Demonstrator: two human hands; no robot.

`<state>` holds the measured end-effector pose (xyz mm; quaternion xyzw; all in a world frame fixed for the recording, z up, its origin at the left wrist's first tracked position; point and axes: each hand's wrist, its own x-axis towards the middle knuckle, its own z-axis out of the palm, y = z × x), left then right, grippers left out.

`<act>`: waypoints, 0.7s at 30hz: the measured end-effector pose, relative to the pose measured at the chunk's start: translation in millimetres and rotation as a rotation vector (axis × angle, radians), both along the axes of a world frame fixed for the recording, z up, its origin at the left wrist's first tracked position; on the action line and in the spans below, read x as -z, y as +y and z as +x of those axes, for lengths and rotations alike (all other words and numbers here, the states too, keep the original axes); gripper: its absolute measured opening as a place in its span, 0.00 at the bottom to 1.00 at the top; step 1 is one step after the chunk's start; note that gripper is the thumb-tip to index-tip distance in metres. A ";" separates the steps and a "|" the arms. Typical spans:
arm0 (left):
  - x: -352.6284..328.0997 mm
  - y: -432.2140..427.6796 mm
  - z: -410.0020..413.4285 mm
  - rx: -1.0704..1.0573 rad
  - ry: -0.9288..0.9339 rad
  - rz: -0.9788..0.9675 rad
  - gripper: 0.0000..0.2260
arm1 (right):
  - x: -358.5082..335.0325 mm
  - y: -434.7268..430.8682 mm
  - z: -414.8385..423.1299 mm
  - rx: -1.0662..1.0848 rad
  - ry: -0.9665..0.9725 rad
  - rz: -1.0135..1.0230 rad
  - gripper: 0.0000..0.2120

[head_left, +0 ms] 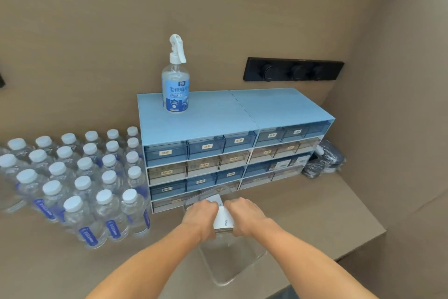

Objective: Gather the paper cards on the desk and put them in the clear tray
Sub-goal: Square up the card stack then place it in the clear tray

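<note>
On the tan desk [303, 214] against a matching wall, the left hand [198, 217] and right hand [246, 214] clasp a white stack of paper cards [224, 220] between them, over the clear tray [232, 272]. Behind stands a blue drawer unit [218, 124]; water bottles [72, 177] crowd the left.

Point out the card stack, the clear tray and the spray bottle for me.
card stack [224, 220], head view, on its white top face between the hands.
clear tray [232, 272], head view, on its bare floor near the front rim.
spray bottle [175, 95], head view, on its blue label.
</note>
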<state>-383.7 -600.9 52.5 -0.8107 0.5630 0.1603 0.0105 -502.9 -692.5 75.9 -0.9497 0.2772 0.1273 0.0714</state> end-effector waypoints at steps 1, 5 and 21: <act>3.6 -5.9 -4.5 -0.027 0.009 0.003 0.22 | 4.2 -10.3 -1.8 -0.032 0.001 0.012 0.21; 15.7 -19.6 -22.3 -0.158 0.029 0.029 0.23 | 18.4 -41.4 -3.6 -0.166 0.034 0.058 0.23; 39.0 -17.0 -41.4 -0.438 0.080 0.204 0.27 | 54.8 -56.2 13.0 -0.452 0.144 0.116 0.24</act>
